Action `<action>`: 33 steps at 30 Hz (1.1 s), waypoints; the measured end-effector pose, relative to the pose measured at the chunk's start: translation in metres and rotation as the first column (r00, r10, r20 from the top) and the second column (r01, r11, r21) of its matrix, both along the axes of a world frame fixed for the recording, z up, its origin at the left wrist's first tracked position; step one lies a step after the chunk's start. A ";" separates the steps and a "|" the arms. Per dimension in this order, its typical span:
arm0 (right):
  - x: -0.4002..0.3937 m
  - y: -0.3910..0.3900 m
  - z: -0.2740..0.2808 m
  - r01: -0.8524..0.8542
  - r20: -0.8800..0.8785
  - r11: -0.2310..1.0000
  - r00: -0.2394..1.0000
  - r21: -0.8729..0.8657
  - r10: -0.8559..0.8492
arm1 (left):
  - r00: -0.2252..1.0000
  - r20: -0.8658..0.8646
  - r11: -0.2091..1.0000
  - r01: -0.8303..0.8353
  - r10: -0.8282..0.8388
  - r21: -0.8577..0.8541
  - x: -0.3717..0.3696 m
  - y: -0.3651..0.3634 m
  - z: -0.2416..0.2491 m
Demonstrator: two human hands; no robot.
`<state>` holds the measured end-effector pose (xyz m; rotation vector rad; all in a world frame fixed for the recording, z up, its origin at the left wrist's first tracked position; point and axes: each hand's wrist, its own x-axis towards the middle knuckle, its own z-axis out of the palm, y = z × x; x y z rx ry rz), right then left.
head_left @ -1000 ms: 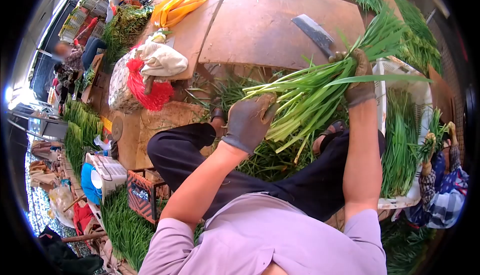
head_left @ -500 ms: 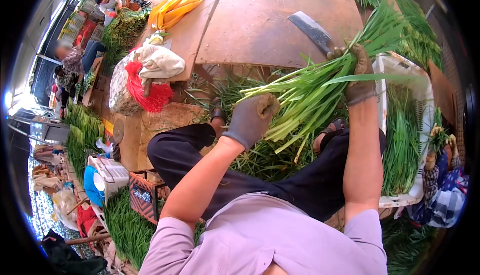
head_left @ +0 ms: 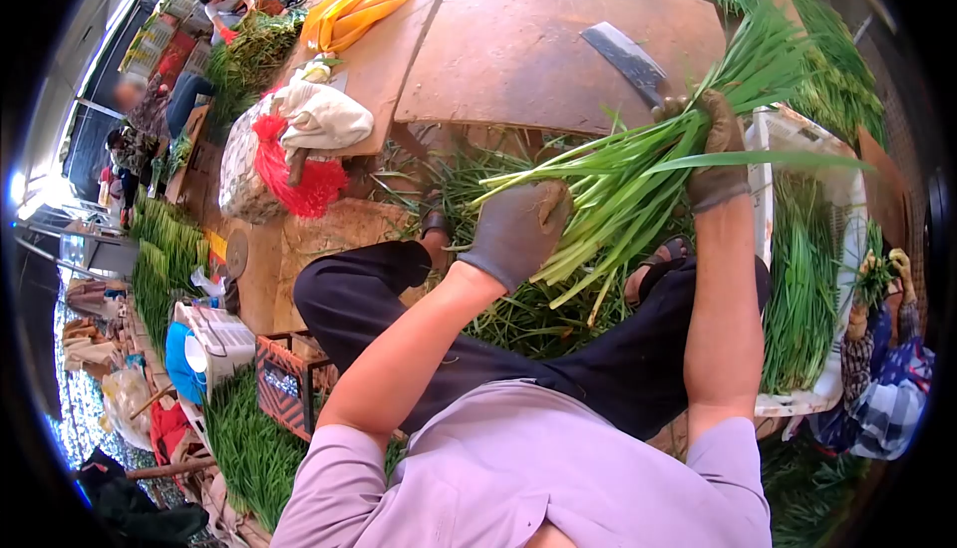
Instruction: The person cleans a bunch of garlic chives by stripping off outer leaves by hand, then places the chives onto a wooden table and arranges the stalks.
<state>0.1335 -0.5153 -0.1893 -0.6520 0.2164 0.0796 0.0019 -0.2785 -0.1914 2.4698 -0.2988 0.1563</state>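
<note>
A long, loose bunch of garlic chives [head_left: 638,174] slants across in front of me, cut stem ends at lower left and leaf tips at upper right. My right hand [head_left: 716,149], in a grey-brown work glove, is wrapped round it near the middle. At the stem ends is my left hand [head_left: 518,229], gloved alike, with its fingers curled in; whether any stems are inside them is hidden. Just beyond the bunch a broad-bladed cleaver [head_left: 623,54] lies on the wooden table [head_left: 518,49], its handle end close to my right fingers.
A white crate [head_left: 847,189] of chives stands on my right, with another person's gloved hands [head_left: 902,274] beyond it. Red netting [head_left: 289,174] and a pale cloth [head_left: 324,114] lie at left. Chive trimmings [head_left: 538,319] cover the ground between my legs. Other people sit at far left.
My left hand has moved right, closer in against the stem ends. My right hand keeps its hold on the bunch in nearly the same place. The view has shifted slightly.
</note>
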 end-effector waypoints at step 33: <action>0.006 0.009 -0.010 -0.004 -0.026 1.000 1.000 0.004 0.004 | 0.971 0.220 0.992 -0.107 0.089 0.069 -0.027 0.003 -0.010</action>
